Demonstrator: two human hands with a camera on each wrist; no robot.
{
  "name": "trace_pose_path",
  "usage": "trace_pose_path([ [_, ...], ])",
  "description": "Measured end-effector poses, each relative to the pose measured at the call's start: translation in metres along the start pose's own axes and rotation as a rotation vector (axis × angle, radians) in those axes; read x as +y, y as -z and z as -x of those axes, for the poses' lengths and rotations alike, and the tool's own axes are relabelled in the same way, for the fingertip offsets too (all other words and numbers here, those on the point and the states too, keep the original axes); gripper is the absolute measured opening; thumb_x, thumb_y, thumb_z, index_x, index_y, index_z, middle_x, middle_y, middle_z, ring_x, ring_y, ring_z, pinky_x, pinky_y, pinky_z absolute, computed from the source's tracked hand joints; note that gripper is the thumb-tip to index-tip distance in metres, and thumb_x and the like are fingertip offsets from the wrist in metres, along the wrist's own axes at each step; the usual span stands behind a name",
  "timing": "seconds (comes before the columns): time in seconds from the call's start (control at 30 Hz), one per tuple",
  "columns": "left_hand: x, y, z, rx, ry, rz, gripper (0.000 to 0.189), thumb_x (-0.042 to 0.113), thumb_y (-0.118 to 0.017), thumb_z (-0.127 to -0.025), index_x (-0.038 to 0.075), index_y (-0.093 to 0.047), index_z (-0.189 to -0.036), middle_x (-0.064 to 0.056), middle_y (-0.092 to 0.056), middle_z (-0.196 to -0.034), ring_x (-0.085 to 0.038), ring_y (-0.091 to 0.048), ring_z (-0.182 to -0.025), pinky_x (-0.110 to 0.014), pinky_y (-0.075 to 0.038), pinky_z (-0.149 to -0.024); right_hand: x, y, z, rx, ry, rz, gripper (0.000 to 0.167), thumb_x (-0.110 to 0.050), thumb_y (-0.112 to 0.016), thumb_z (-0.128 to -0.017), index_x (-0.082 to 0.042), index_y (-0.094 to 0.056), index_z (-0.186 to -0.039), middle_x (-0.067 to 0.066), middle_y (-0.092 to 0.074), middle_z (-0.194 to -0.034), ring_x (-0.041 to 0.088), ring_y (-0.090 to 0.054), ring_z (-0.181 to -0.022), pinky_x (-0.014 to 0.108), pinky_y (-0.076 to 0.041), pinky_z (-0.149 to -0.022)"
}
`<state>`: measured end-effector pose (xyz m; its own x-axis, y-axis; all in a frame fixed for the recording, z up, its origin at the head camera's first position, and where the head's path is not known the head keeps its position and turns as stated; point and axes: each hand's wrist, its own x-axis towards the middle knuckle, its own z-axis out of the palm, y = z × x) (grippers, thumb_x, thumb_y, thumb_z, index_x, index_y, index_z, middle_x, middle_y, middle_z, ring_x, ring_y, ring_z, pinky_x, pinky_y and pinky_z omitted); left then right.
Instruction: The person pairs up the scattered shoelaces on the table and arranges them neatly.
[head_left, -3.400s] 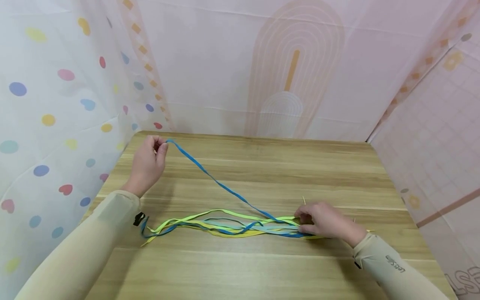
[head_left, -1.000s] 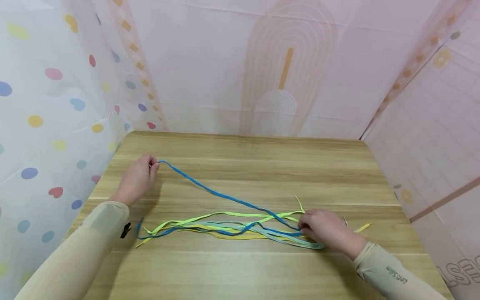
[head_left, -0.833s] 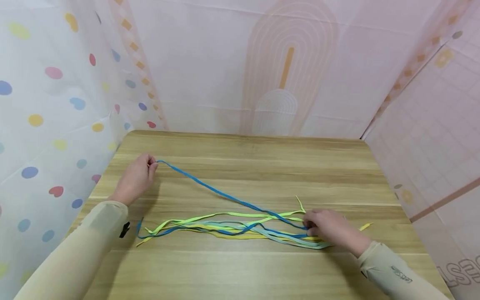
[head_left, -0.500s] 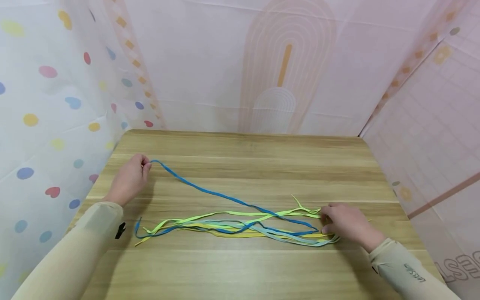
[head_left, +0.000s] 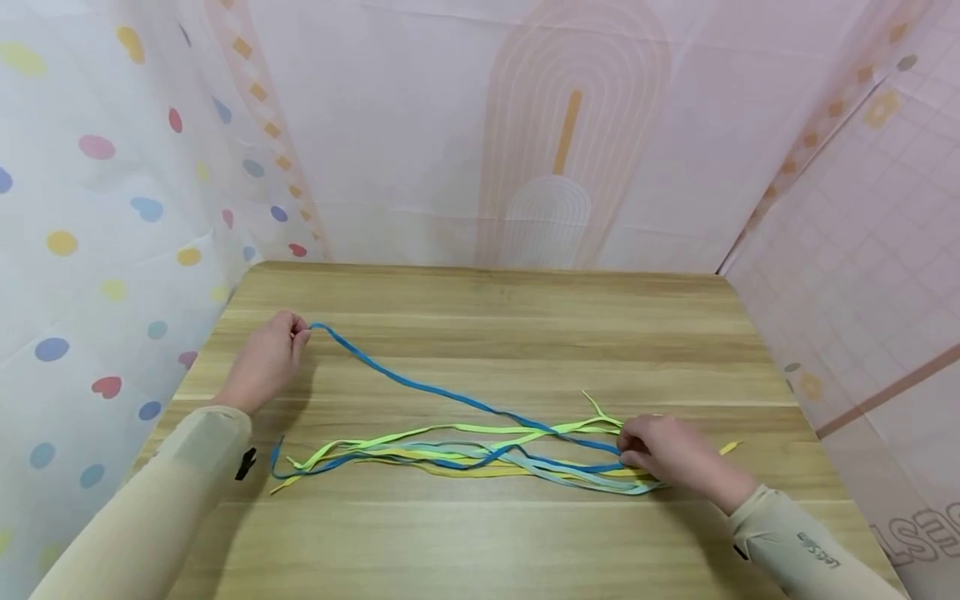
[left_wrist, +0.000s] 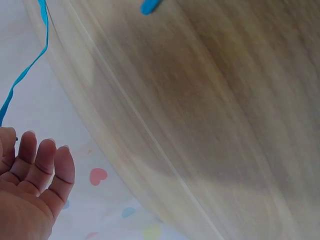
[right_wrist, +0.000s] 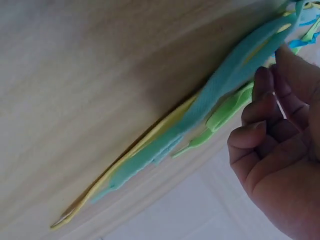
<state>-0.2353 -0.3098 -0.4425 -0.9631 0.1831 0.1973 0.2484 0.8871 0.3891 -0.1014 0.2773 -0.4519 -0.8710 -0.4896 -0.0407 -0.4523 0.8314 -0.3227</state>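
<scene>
In the head view my left hand (head_left: 262, 362) pinches one end of a blue shoelace (head_left: 420, 385) above the table's far left. From there the lace slants down to the right, to the fingertips of my right hand (head_left: 678, 457), whose thumb and fingers pinch it at the bundle's right end. Beneath lie lime shoelaces (head_left: 420, 429), yellow shoelaces (head_left: 480, 473) and mint shoelaces (head_left: 570, 482), stretched lengthwise with more blue among them. The right wrist view shows flat mint laces (right_wrist: 215, 90) and a yellow lace (right_wrist: 120, 155) beside the curled fingers. Exactly what the right fingertips touch is partly hidden.
The wood-grain table (head_left: 480, 542) has its far edge against a patterned cloth backdrop (head_left: 405, 150). Dotted cloth (head_left: 112, 292) hangs at the left, and a pink grid cloth (head_left: 877, 275) at the right.
My left hand has come down and slightly left from its raised position, keeping the blue lace. The right hand drew right, then moved back left over the blue lace's bend.
</scene>
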Motion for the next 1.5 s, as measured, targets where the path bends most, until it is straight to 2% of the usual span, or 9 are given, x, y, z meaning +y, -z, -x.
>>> trace_pose_path([
  [0.23,0.000,-0.001,0.000,0.016,-0.011,-0.004,0.017,0.011,-0.051,-0.112,-0.005,-0.056,-0.109,-0.017,-0.059,-0.088,-0.028,-0.055,-0.074,-0.045,-0.047,-0.068,-0.005,-0.004,-0.004,-0.053,-0.020,0.068,0.019,-0.015,-0.081,-0.094,-0.023,-0.064,-0.094,-0.015,-0.064,-0.082,0.002,-0.053,-0.073,0.028,-0.047,-0.064],
  [0.43,-0.001,-0.001,0.001,-0.006,-0.005,0.000,0.012,0.008,-0.051,-0.112,-0.003,-0.055,-0.108,-0.017,-0.060,-0.089,-0.028,-0.054,-0.074,-0.042,-0.047,-0.068,0.001,-0.011,-0.002,-0.029,0.007,0.119,0.011,-0.012,-0.076,-0.097,-0.014,-0.066,-0.099,-0.003,-0.068,-0.087,0.013,-0.063,-0.078,0.039,-0.054,-0.067],
  [0.6,-0.003,0.000,0.002,0.027,-0.020,0.019,0.011,0.004,-0.053,-0.110,-0.004,-0.060,-0.113,-0.025,-0.069,-0.100,-0.038,-0.065,-0.085,-0.053,-0.055,-0.077,0.014,0.011,0.001,0.020,0.013,0.020,0.006,-0.005,-0.072,-0.098,-0.010,-0.070,-0.099,-0.001,-0.068,-0.093,0.015,-0.065,-0.087,0.038,-0.058,-0.074],
  [0.67,-0.003,0.000,0.001,0.046,-0.038,0.026,0.014,0.003,-0.054,-0.110,-0.006,-0.063,-0.115,-0.028,-0.072,-0.107,-0.043,-0.069,-0.093,-0.059,-0.056,-0.083,0.026,0.022,0.001,0.045,0.002,-0.038,0.003,-0.006,-0.072,-0.099,-0.009,-0.071,-0.099,-0.003,-0.070,-0.093,0.010,-0.064,-0.086,0.034,-0.056,-0.073],
  [0.77,-0.002,0.002,-0.001,0.056,-0.058,0.031,0.017,0.004,-0.055,-0.110,-0.007,-0.067,-0.116,-0.030,-0.072,-0.111,-0.046,-0.070,-0.101,-0.062,-0.056,-0.088,0.044,0.039,0.002,0.045,-0.054,-0.164,0.003,-0.009,-0.071,-0.101,-0.006,-0.072,-0.101,-0.002,-0.072,-0.092,0.003,-0.059,-0.082,0.028,-0.053,-0.071],
  [0.93,-0.001,0.003,-0.005,0.063,-0.078,0.046,0.017,0.004,-0.056,-0.110,-0.008,-0.068,-0.111,-0.029,-0.070,-0.106,-0.041,-0.066,-0.094,-0.060,-0.054,-0.085,0.069,0.065,0.000,0.047,-0.234,-0.381,0.015,-0.014,-0.067,-0.106,0.000,-0.074,-0.106,0.005,-0.071,-0.091,0.000,-0.053,-0.079,0.024,-0.048,-0.068],
  [1.13,0.001,0.007,-0.011,0.043,-0.039,0.095,0.024,0.011,-0.053,-0.112,-0.009,-0.066,-0.114,-0.026,-0.068,-0.101,-0.034,-0.060,-0.084,-0.053,-0.053,-0.079,0.093,0.091,-0.006,0.048,-0.380,-0.416,0.034,-0.033,-0.056,-0.113,-0.002,-0.069,-0.116,0.003,-0.067,-0.101,0.012,-0.057,-0.091,0.028,-0.050,-0.076],
  [1.3,0.005,0.016,-0.025,0.049,-0.001,0.121,0.028,0.014,-0.052,-0.113,-0.009,-0.067,-0.115,-0.024,-0.068,-0.096,-0.031,-0.059,-0.080,-0.046,-0.050,-0.076,0.109,0.108,-0.017,0.053,-0.391,-0.460,0.036,-0.033,-0.050,-0.115,0.000,-0.064,-0.113,-0.002,-0.061,-0.098,0.013,-0.055,-0.093,0.029,-0.048,-0.080],
  [1.5,0.019,0.032,-0.061,0.075,0.017,0.113,0.031,0.017,-0.053,-0.113,-0.010,-0.068,-0.116,-0.027,-0.069,-0.097,-0.036,-0.062,-0.085,-0.052,-0.051,-0.082,0.121,0.140,-0.039,0.073,-0.426,-0.375,0.047,-0.041,-0.051,-0.113,0.002,-0.067,-0.121,0.002,-0.071,-0.106,0.013,-0.059,-0.096,0.031,-0.050,-0.081],
])
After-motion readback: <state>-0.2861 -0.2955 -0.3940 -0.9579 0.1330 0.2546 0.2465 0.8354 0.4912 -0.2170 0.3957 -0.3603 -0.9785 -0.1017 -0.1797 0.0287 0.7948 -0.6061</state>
